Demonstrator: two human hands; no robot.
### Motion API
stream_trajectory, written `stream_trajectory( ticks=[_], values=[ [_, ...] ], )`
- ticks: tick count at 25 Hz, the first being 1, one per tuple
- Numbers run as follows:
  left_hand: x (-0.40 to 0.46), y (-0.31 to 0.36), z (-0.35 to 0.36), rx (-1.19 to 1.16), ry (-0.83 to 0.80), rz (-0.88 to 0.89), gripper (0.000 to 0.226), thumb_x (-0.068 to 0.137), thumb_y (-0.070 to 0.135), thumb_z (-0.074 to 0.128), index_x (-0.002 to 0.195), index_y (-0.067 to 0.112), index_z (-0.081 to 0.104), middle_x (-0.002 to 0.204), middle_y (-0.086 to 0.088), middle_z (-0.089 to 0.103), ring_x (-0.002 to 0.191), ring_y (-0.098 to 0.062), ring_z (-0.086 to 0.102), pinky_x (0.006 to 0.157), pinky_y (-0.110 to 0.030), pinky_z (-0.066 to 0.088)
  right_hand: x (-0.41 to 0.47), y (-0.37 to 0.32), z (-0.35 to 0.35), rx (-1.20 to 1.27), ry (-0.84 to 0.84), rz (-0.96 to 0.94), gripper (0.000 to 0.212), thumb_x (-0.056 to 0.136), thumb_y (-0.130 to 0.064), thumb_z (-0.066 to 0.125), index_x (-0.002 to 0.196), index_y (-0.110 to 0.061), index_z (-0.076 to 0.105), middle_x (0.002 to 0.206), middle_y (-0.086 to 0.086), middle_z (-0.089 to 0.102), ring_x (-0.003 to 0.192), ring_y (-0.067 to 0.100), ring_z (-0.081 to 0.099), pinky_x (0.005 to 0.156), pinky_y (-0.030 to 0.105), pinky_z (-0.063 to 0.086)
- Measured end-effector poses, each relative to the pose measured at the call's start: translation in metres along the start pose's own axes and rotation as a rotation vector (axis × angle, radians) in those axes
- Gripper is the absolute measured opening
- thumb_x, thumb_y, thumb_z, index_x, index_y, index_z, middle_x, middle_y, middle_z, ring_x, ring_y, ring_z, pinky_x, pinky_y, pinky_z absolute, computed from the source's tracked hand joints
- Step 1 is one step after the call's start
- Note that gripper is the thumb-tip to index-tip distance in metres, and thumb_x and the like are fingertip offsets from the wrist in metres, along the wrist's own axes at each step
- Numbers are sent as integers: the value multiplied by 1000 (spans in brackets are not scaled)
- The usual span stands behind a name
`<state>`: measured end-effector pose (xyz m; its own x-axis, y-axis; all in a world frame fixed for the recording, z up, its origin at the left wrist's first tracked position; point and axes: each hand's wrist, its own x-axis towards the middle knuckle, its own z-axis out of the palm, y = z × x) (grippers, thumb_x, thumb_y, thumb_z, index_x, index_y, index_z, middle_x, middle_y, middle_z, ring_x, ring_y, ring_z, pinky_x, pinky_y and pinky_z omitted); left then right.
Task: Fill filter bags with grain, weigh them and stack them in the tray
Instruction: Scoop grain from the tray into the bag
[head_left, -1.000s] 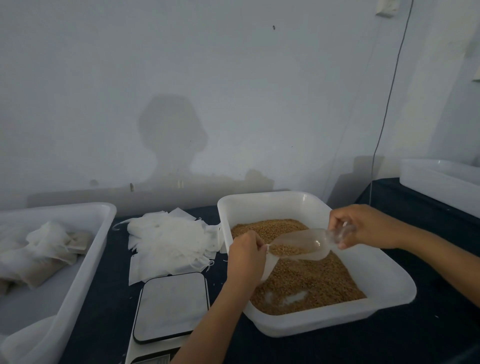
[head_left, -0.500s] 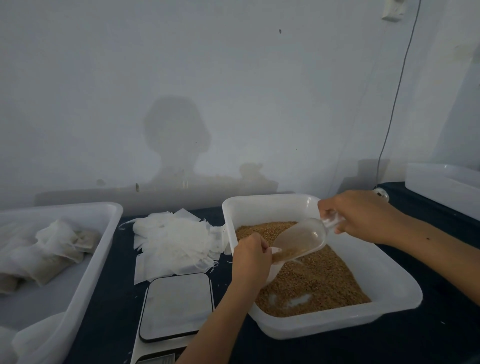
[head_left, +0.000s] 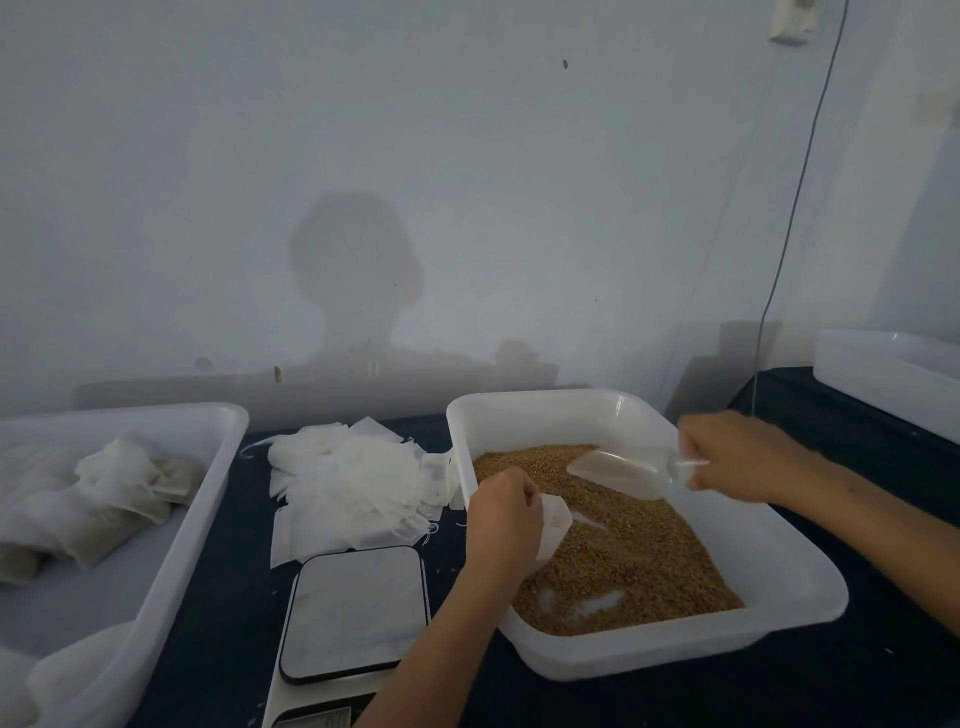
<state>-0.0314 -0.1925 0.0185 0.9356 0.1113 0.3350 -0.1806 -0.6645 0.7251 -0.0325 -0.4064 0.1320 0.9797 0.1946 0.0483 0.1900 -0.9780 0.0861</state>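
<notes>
1. The left hand (head_left: 501, 522) hovers over the near-left part of the grain tub (head_left: 800, 613), its grip pinching the mouth of a white filter bag (head_left: 555, 525) that hangs just above the grain (head_left: 623, 561).
2. The right hand (head_left: 737, 457) has its grip closed round the handle of a clear plastic scoop (head_left: 618, 470), held over the far side of the grain; motion blur makes it hard to tell whether the scoop carries any grain.
3. A loose pile of empty filter bags (head_left: 353, 483) lies on the dark table (head_left: 218, 613), just left of the grain tub.
4. A digital scale (head_left: 356, 610) sits in front of that pile, close beside the left forearm.
5. The white tray (head_left: 208, 478) at far left holds several filled bags (head_left: 104, 509), lying in a heap.
6. Another white tub (head_left: 883, 379) stands at the far right, well apart from the hands.
</notes>
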Motion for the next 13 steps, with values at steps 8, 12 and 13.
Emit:
stream_trajectory(
  ticks=[8,12,13],
  values=[
    [1,2,-3,114,-48,78,10,100,12,38,90,14,38,88,-3,55,75,-16,48,57,-21,31,30,-23,99,268,-195,210,50,95,-28,53,133,-3,33,129,16,38,115,27,41,92,33,39],
    [0,4,-5,150,-3,89,16,102,22,34,106,9,43,95,-8,65,75,-17,56,62,-21,35,37,-33,125,189,-242,204,53,94,-31,52,138,-8,34,149,20,25,134,33,31,109,37,30],
    [0,3,-5,150,-1,91,17,102,22,34,107,9,43,95,-8,65,72,-16,53,61,-21,35,36,-33,124,175,-257,200,50,94,-31,50,137,-10,34,150,19,23,134,34,29,109,38,30]
  ],
)
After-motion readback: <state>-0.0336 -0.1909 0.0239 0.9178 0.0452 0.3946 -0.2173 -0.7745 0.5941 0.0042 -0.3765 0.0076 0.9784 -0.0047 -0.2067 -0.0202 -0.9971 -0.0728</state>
